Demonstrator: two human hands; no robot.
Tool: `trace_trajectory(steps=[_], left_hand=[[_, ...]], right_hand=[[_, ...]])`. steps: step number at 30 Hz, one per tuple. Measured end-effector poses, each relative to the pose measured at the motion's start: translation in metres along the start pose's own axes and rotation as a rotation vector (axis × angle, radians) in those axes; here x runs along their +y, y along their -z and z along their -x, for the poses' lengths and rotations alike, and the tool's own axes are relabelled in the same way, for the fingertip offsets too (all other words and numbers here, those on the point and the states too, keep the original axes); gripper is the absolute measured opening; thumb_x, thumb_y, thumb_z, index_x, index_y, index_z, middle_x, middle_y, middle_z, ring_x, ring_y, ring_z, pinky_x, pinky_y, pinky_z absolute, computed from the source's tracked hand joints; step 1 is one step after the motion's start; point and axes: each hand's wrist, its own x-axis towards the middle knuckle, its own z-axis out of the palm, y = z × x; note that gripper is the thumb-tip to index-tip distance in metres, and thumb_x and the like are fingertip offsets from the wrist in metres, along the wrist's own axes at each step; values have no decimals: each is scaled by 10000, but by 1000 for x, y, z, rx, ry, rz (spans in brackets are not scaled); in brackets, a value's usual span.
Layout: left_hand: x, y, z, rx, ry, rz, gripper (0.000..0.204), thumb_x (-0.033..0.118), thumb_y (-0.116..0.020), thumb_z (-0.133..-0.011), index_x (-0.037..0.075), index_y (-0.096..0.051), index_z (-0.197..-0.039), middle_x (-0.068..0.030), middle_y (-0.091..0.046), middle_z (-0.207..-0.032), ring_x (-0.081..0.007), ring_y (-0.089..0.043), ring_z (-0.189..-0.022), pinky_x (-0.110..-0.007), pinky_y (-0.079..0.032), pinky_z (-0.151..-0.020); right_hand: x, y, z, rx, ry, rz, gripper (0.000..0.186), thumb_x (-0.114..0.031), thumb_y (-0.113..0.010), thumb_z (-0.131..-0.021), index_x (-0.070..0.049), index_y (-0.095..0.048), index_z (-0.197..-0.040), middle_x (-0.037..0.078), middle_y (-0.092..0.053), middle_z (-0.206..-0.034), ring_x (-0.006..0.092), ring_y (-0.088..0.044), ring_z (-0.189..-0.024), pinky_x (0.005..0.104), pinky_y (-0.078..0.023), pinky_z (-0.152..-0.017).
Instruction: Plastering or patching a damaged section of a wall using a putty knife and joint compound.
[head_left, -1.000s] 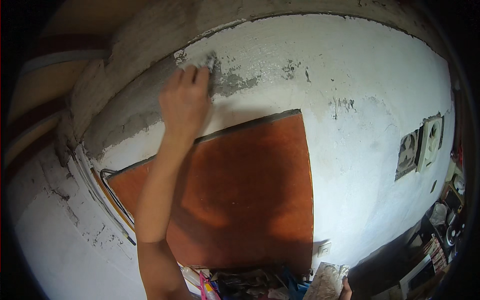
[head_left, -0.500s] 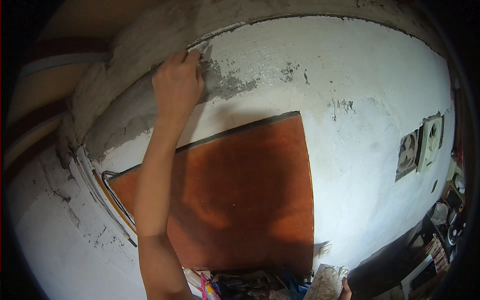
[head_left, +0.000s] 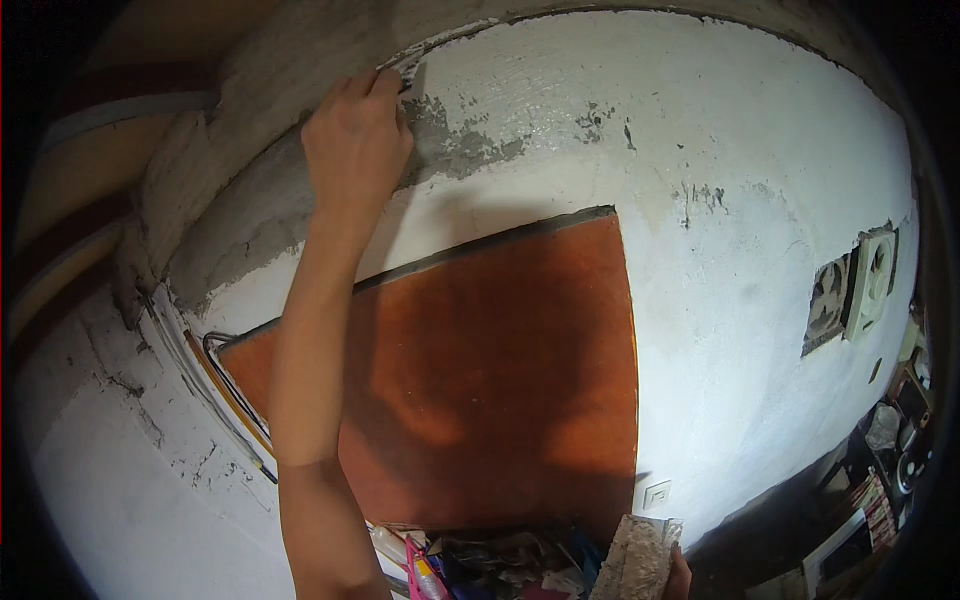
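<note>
High on the white-and-grey wall, my left hand point(head_left: 358, 135) is closed, knuckles toward me, around a small flat scraper-like tool point(head_left: 408, 76), mostly hidden by the fingers. The tool is at the wall's upper edge, where white coating point(head_left: 520, 75) borders a bare grey patch point(head_left: 440, 140). Low at the right, my right hand point(head_left: 679, 576) grips the side of a board caked with whitish plaster point(head_left: 640, 556). Only a few fingers of that hand show.
An orange-brown panel point(head_left: 490, 390) with a dark top edge fills the wall's middle. Cables point(head_left: 235, 400) run down at its left. A switch plate point(head_left: 657, 494) and vent block point(head_left: 870, 285) are at the right. Clutter point(head_left: 500, 560) lies below; more things point(head_left: 885, 430) are heaped far right.
The view has shifted slightly, so the wall appears higher and further right. My left hand has slid a little left along the wall's upper edge. The plaster-caked board has turned slightly.
</note>
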Motion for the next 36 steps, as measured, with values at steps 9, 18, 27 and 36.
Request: trace_trajectory(steps=[9,18,27,36], left_hand=[[26,-2,48,-223,-90,162,133,-1,-585,-701,27,-610,-829,-117,-627,-855,-310,-620,-827,-437,-542,-661],[18,-21,17,-94,-155,60,79,26,-578,-735,45,-581,-812,-117,-601,-831,-297,-605,-803,-402,-542,-668],[43,1,52,-64,-59,356,92,49,-575,-741,39,-578,-833,-119,-575,-853,-303,-594,-804,-421,-534,-663],[57,-41,47,-197,-256,-37,96,65,-578,-743,41,-583,-836,-80,-583,-829,-258,-609,-820,-362,-552,-621]], right_hand=[[-2,-15,6,5,-50,-95,546,-425,-417,-1004,-7,-464,-1353,158,-568,-1280,319,-567,-1136,459,-464,-979],[4,30,-4,-208,-248,-737,549,-423,-437,-998,-3,-466,-1352,164,-578,-1264,325,-577,-1119,460,-475,-963],[-4,3,11,207,13,37,562,-424,-483,-977,6,-477,-1340,167,-588,-1249,325,-592,-1095,455,-497,-931],[-14,-23,19,320,-11,109,567,-427,-498,-969,8,-486,-1332,166,-592,-1243,322,-597,-1088,452,-503,-922]])
